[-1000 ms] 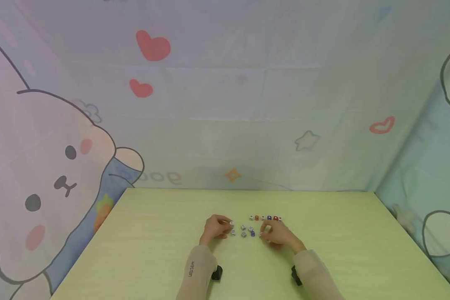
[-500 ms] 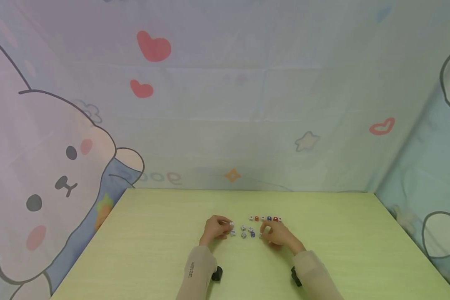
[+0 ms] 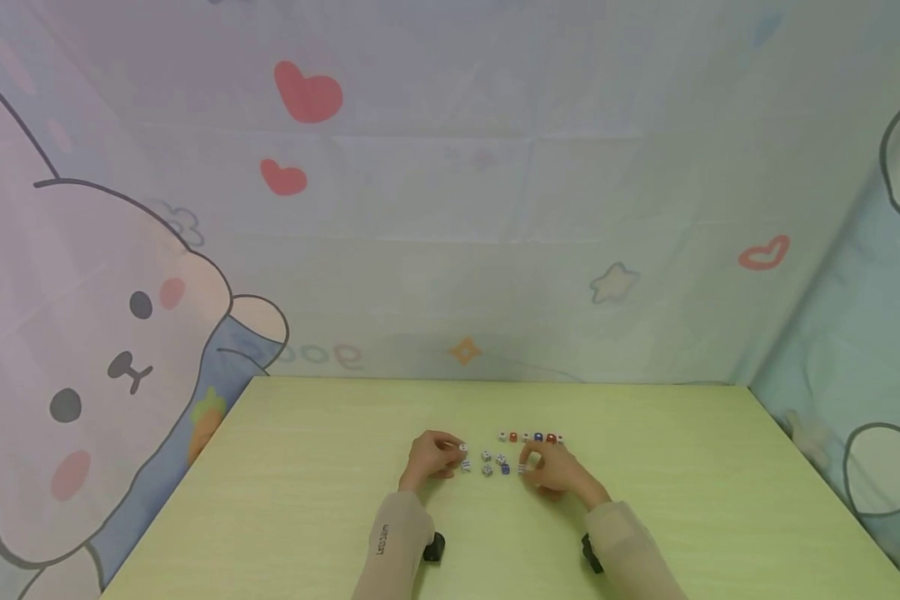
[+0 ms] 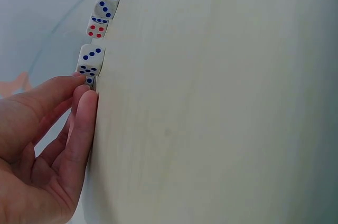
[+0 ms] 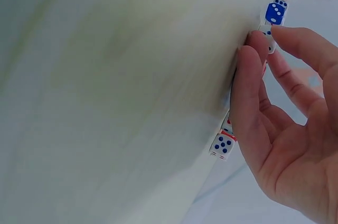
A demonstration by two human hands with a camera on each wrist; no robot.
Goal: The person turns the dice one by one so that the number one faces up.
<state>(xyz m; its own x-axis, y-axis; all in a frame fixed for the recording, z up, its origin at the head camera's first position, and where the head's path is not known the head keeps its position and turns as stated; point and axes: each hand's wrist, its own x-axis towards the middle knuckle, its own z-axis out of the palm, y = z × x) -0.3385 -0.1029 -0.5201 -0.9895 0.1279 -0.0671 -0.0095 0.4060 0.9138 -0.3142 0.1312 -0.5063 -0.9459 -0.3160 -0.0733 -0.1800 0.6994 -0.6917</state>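
Near the middle of the table, my left hand pinches a white die between thumb and fingertips. Just below it lies another white die, six pips up. To the right, my right hand holds a white die by its fingertips; the right wrist view shows that die between thumb and fingers. Between the hands sit several loose dice, among them a white die and a blue die.
Behind the right hand runs a row of white, red and blue dice, with a blue die in it. The pale yellow-green table ends at a printed cloth backdrop. Black wrist cameras sit under both sleeves.
The die in my right hand has turned, so a different face shows. My left hand and the other dice stay where they were.
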